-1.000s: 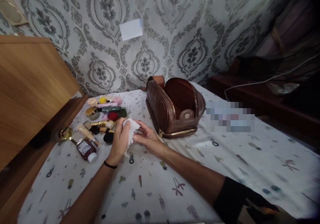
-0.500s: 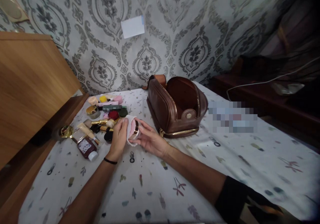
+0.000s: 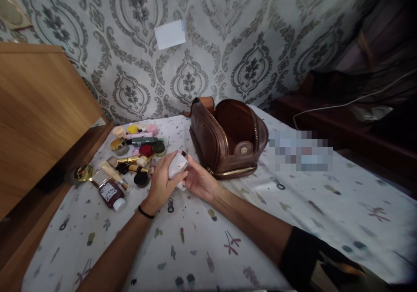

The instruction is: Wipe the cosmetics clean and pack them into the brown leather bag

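pinching one white cloth point(image 3: 177, 165) against one jar point(image 3: 184, 154): one left hand point(image 3: 162, 180), one right hand point(image 3: 202, 182)

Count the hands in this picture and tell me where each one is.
2. The left hand grips the white cloth near the round black container; the right hand is at the cloth's other side, near the brown bag. Parts of both are hidden.

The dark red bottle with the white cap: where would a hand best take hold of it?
Grip the dark red bottle across its labelled body, probably from above and the near side: it lies on its side, white cap towards the person, bare patterned sheet nearest, a beige tube just beyond.
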Tool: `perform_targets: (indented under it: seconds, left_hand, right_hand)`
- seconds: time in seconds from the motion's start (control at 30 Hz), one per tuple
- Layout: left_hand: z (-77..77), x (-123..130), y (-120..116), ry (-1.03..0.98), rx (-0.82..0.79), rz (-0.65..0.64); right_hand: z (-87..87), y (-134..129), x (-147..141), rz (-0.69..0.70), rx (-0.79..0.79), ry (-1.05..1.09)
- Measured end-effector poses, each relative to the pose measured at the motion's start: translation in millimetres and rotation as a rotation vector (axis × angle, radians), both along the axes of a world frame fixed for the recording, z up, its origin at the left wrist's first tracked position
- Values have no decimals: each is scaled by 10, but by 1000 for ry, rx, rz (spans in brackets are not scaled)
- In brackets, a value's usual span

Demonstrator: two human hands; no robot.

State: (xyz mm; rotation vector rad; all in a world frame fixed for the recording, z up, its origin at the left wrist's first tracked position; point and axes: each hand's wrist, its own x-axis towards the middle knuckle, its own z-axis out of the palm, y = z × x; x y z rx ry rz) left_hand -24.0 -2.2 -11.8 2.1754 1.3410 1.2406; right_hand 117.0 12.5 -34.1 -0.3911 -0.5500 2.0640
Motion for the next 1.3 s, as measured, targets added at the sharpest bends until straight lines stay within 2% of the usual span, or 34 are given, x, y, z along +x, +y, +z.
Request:
perform_targets:
  seconds: [0.13, 0.27, 0.4, 0.57, 0.8, 1.0, 1.13, 1.3]
  left_hand:
    - [60, -39, -15, -73, -2, 13]
    - [70, -87, 0, -229, -25, 107]
    - [45, -95, 44, -347, -55, 143]
    - [47, -92, 63, -345, -40, 127]
    - [65, -112, 59, -363, -86, 109]
    - [92, -76, -20, -272, -85, -9]
    - [97, -70, -28, -244, -155, -8]
    - [88, -101, 14, -303, -150, -13]
  right_hand:
    - [12, -47, -15, 55, 29, -72]
    - [5, -95, -55, 82, 109, -104]
    - [-38, -64, -76, 155, 70, -91]
    - [-61, -41, -65, 181, 0, -77]
    - [-34, -93, -62, 152, 61, -73]
    - [-59, -70, -76, 83, 91, -91]
    - [-61, -74, -83, 41, 77, -103]
    - [-33, -87, -76, 22, 78, -90]
